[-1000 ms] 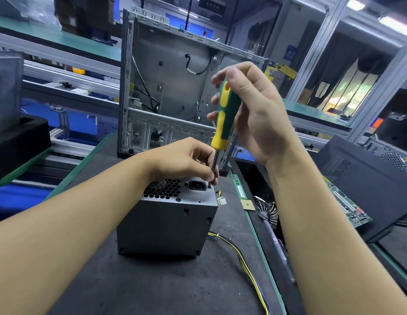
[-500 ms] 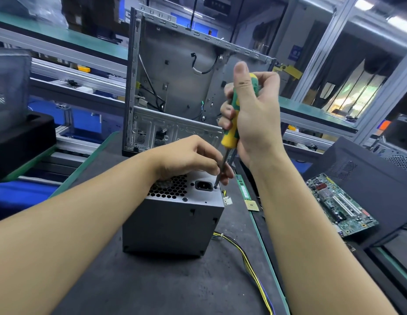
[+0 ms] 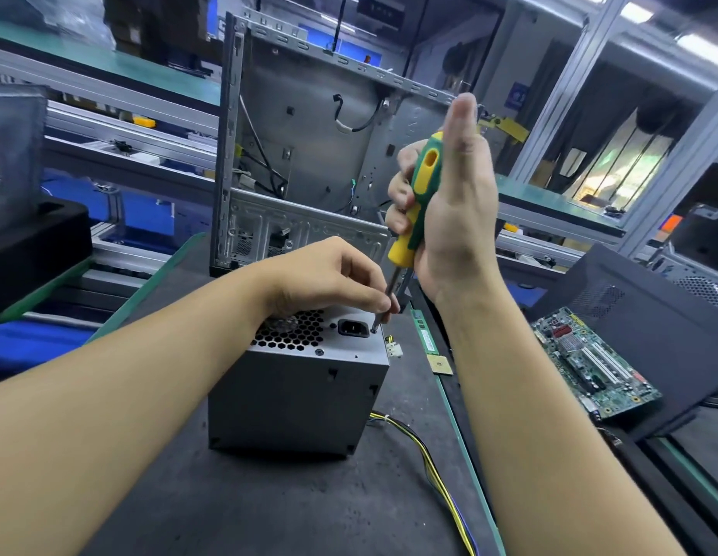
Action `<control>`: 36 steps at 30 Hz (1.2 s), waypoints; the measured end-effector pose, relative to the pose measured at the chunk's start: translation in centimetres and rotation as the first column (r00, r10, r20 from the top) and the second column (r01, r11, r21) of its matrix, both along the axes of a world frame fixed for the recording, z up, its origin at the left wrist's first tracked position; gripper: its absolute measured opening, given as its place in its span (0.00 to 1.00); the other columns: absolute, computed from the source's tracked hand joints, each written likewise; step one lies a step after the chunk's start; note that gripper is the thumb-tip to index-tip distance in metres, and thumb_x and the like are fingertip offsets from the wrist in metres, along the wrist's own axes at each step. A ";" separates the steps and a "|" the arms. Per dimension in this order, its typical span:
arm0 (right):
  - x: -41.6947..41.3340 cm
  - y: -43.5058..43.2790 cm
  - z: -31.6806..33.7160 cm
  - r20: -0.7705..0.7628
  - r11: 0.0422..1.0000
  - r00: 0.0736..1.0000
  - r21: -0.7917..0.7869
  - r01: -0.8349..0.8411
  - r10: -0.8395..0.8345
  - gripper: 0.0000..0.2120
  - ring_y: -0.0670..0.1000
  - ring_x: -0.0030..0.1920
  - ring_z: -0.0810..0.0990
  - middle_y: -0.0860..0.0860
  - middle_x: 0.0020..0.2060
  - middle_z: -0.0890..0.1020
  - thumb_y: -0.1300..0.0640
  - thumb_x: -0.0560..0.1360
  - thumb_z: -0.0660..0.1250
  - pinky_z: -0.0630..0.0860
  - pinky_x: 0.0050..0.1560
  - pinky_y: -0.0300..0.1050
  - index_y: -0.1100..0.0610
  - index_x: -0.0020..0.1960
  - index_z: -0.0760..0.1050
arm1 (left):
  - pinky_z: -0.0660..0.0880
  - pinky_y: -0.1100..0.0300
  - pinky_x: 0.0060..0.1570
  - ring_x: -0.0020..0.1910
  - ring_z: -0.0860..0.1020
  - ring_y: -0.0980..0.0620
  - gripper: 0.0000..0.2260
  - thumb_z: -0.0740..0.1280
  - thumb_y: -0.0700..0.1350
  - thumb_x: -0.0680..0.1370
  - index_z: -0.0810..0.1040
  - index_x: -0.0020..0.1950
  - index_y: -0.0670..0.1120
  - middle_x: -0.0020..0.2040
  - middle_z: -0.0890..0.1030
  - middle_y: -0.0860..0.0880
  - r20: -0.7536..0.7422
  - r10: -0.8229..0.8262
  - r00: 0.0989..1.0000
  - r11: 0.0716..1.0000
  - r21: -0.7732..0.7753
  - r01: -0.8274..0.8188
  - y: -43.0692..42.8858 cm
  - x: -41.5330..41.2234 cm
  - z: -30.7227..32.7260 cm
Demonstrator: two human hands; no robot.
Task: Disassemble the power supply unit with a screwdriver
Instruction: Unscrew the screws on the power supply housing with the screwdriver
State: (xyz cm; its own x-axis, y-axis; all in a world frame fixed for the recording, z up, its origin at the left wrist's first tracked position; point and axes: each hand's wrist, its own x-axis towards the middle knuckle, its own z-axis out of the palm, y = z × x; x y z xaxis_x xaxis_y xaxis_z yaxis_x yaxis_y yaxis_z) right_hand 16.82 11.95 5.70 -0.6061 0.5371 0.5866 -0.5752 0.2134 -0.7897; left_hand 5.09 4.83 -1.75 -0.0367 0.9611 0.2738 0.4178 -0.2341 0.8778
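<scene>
I am gripping the screwdriver (image 3: pixel 419 202) in my right hand (image 3: pixel 455 222), my left hand (image 3: pixel 329 274) pinching its near-upright shaft; the power supply unit (image 3: pixel 305 391) screw (image 3: pixel 374 330) is lying at 6 o'clock from those fingers (image 3: pixel 379 303).

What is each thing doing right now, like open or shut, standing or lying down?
Power supply unit: standing upright, cover still on.
Power socket: empty, nothing plugged in.
Screwdriver: nearly upright, tip on the unit's top beside the socket.
Left hand: pinches the screwdriver's shaft near the tip.
Right hand: grips the screwdriver's handle.
Computer case: upright, side open.
Motherboard: lying flat, out of the case.
</scene>
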 end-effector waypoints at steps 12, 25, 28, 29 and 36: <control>0.9 0.9 0.7 0.070 0.985 0.989 -0.124 -0.123 0.132 0.11 0.50 0.30 0.70 0.51 0.36 0.75 0.53 0.81 0.54 0.69 0.31 0.43 0.59 0.52 0.71 | 0.79 0.59 0.46 0.51 0.84 0.41 0.09 0.62 0.39 0.71 0.82 0.45 0.42 0.47 0.86 0.42 0.191 0.033 0.981 0.999 -0.010 -0.032 0.8 -0.3 -0.3; 0.7 0.8 1.4 0.122 0.981 0.983 -0.150 -0.121 0.140 0.13 0.49 0.32 0.73 0.50 0.36 0.76 0.52 0.82 0.58 0.73 0.34 0.44 0.58 0.49 0.79 | 0.80 0.45 0.55 0.38 0.73 0.46 0.12 0.61 0.45 0.75 0.81 0.41 0.41 0.36 0.82 0.46 -0.557 0.462 0.691 0.814 -0.043 -0.579 2.1 0.3 -1.1; 0.2 0.1 1.3 0.111 0.988 0.990 -0.138 -0.074 0.090 0.07 0.48 0.27 0.66 0.49 0.33 0.73 0.53 0.80 0.57 0.65 0.28 0.40 0.55 0.47 0.70 | 0.79 0.45 0.52 0.39 0.72 0.46 0.11 0.60 0.44 0.76 0.81 0.42 0.41 0.39 0.83 0.45 -0.559 0.459 0.691 0.812 -0.051 -0.581 2.0 0.4 -1.0; 0.0 -0.1 1.2 0.111 0.992 0.991 -0.113 -0.064 0.077 0.07 0.48 0.26 0.65 0.48 0.32 0.73 0.52 0.81 0.58 0.64 0.27 0.39 0.54 0.46 0.67 | 0.80 0.45 0.51 0.39 0.73 0.44 0.11 0.60 0.44 0.76 0.81 0.41 0.42 0.39 0.82 0.45 -0.561 0.459 0.688 0.812 -0.048 -0.581 1.9 0.4 -1.0; 0.1 1.7 0.9 0.114 0.884 0.878 -0.002 -0.467 0.464 0.11 0.45 0.24 0.65 0.46 0.30 0.72 0.54 0.78 0.65 0.64 0.24 0.37 0.53 0.42 0.64 | 0.70 0.61 0.32 0.31 0.70 0.51 0.11 0.61 0.44 0.76 0.80 0.37 0.46 0.31 0.77 0.53 -0.513 0.431 0.743 0.858 -0.022 -0.513 1.6 0.7 -0.8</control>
